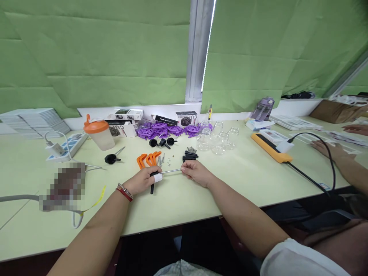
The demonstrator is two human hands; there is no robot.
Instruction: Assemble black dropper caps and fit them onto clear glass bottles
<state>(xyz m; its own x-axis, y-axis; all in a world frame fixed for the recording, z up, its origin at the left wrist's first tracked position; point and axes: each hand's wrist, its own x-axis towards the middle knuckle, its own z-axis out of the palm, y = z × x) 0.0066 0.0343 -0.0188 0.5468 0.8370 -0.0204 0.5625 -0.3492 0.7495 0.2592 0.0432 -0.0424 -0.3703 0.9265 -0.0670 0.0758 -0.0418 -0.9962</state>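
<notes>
My left hand [146,179], its thumb wrapped in white tape, closes around a black handled part [152,188]. From that part a thin metal rod [171,171] runs right, and the fingertips of my right hand [196,172] pinch its far end. Whatever else is between those fingertips is too small to make out. Just beyond my left hand lie orange bent pieces [149,158] and several screws [161,159]. Black tube-like pieces [189,155] and metal springs [191,149] are just past my right hand.
Purple wheel-shaped parts [161,129], black cup-shaped pieces [163,143] and clear glass-like vessels [220,140] stand farther back. An orange-lidded shaker [99,132] and a white power strip [67,147] are left. Right are an orange power strip [270,148] and another person's hand [327,149].
</notes>
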